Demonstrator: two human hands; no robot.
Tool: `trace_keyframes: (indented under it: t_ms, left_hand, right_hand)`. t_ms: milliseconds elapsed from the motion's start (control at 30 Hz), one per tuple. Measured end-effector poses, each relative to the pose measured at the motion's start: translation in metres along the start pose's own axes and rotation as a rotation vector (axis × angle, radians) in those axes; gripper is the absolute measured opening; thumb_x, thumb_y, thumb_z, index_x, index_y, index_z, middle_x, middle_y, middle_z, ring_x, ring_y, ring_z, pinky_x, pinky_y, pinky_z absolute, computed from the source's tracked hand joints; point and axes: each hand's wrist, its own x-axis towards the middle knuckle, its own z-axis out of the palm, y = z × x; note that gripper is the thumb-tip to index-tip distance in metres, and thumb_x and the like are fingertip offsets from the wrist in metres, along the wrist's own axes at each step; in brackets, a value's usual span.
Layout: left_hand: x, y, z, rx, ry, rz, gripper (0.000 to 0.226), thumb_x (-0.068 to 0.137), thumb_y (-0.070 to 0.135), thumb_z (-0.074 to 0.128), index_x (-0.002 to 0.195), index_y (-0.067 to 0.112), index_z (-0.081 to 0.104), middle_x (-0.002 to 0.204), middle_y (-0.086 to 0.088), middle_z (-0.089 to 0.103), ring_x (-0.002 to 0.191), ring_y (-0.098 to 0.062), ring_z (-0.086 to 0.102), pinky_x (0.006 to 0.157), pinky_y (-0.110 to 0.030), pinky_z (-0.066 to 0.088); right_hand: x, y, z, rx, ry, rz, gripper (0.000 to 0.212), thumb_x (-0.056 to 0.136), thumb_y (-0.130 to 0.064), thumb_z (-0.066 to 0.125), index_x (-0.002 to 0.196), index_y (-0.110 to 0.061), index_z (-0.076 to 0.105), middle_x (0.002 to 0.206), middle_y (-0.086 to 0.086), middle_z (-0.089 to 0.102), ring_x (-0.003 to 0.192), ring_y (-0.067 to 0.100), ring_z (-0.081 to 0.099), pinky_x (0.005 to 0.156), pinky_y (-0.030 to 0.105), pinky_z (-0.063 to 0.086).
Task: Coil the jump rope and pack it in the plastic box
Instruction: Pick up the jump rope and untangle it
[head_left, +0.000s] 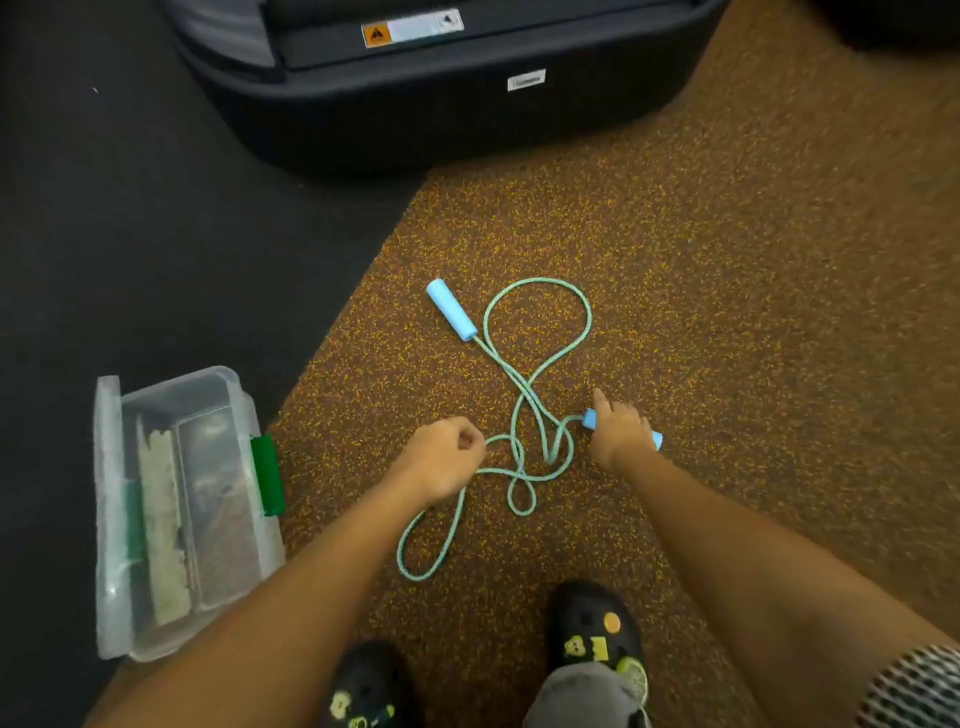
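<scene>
Rope: the teal jump rope (519, 405) lay in loose, tangled loops on the brown speckled floor (727, 312), between the two hands.
Far handle: one light-blue handle (451, 309) rested on the floor, well apart from both hands.
Right hand: the right hand (618, 428) was closed over the other blue handle (590, 419), whose two ends stuck out either side.
Left hand: the left hand (447, 457) was fisted around a stretch of the cord.
Box: the clear plastic box (182, 509) with green latches (267, 475) stood open on the person's left, at the edge of the dark mat (130, 234).
Feet: black clogs (592, 629) showed below.
</scene>
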Motion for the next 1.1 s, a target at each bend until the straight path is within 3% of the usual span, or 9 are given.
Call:
trace_keyframes:
  t_ms: [133,233,400,500,667,800,900,1033,1100]
  left_hand:
    - [0.008,-0.01,0.004,-0.042,-0.014,-0.02,0.02,0.094,0.03,0.045,0.102,0.018,0.059,0.095,0.001,0.057,0.087,-0.018,0.054,0.07,-0.026,0.038]
    - [0.009,-0.016,0.008,-0.061,-0.033,-0.049,0.024,0.094,0.03,0.044,0.105,0.016,0.06,0.096,0.0,0.057,0.09,-0.02,0.055,0.074,-0.027,0.041]
    - [0.004,-0.008,0.0,-0.132,-0.018,-0.064,0.024,0.095,0.027,0.043,0.103,0.013,0.06,0.087,-0.003,0.061,0.077,-0.02,0.055,0.071,-0.031,0.042]
    - [-0.001,-0.002,-0.015,-0.183,0.031,-0.142,0.034,0.096,0.033,0.039,0.089,0.007,0.061,0.102,-0.016,0.066,0.095,-0.03,0.061,0.086,-0.036,0.046]
    - [-0.031,0.01,-0.053,-0.687,-0.026,-0.301,0.053,0.095,0.054,0.025,0.074,0.015,0.054,0.073,-0.006,0.059,0.067,-0.018,0.055,0.067,-0.028,0.043]
    - [-0.061,0.005,-0.086,-0.913,-0.05,-0.186,0.038,0.095,0.035,0.044,0.067,0.012,0.057,0.049,-0.001,0.064,0.043,-0.013,0.06,0.048,-0.023,0.05]
    - [-0.087,0.0,-0.11,-0.868,0.083,-0.022,0.032,0.094,0.018,0.048,0.066,0.007,0.059,0.055,-0.006,0.061,0.051,-0.018,0.057,0.052,-0.025,0.046]
    - [-0.137,0.004,-0.131,-0.443,0.093,0.224,0.031,0.097,0.016,0.042,0.07,0.01,0.057,0.058,-0.001,0.052,0.048,0.0,0.053,0.054,-0.012,0.043]
    - [-0.156,0.006,-0.138,-0.351,0.067,0.309,0.034,0.096,0.025,0.044,0.065,0.016,0.056,0.057,-0.001,0.047,0.05,-0.004,0.048,0.056,-0.018,0.039]
  right_hand:
    - [-0.005,-0.008,0.01,-0.13,0.123,-0.007,0.042,0.093,-0.012,0.039,0.134,-0.007,0.033,0.136,0.018,0.04,0.124,0.035,0.041,0.105,0.045,0.034]
    - [-0.01,-0.013,0.016,-0.096,0.135,-0.044,0.036,0.095,-0.014,0.039,0.13,-0.004,0.037,0.135,0.018,0.04,0.122,0.035,0.043,0.096,0.043,0.04]
    - [-0.028,-0.037,-0.012,0.348,0.014,-0.115,0.041,0.089,-0.031,0.055,0.116,-0.003,0.044,0.115,0.019,0.054,0.095,0.033,0.057,0.07,0.039,0.046]
    - [-0.053,-0.067,-0.046,0.61,-0.037,-0.239,0.035,0.084,-0.027,0.063,0.108,-0.004,0.05,0.098,0.01,0.054,0.086,0.026,0.059,0.073,0.04,0.056]
    - [-0.123,-0.121,-0.088,0.81,-0.101,-0.527,0.028,0.078,-0.021,0.071,0.091,-0.011,0.048,0.071,0.0,0.05,0.056,0.013,0.057,0.045,0.021,0.054]
    - [-0.18,-0.155,-0.097,0.756,-0.113,-0.76,0.032,0.073,-0.019,0.077,0.09,-0.011,0.052,0.075,0.01,0.058,0.065,0.021,0.057,0.065,0.041,0.055]
    - [-0.202,-0.158,-0.114,0.762,-0.133,-0.872,0.023,0.078,-0.014,0.071,0.094,-0.004,0.058,0.079,0.01,0.062,0.071,0.021,0.061,0.076,0.04,0.054]
    - [-0.199,-0.158,-0.135,0.331,0.419,-1.011,0.042,0.081,-0.025,0.063,0.121,-0.017,0.052,0.116,0.004,0.054,0.11,0.019,0.047,0.098,0.032,0.037]
    - [-0.201,-0.168,-0.136,0.181,0.381,-1.069,0.04,0.085,-0.026,0.056,0.125,-0.019,0.053,0.132,0.005,0.048,0.125,0.024,0.038,0.105,0.039,0.028]
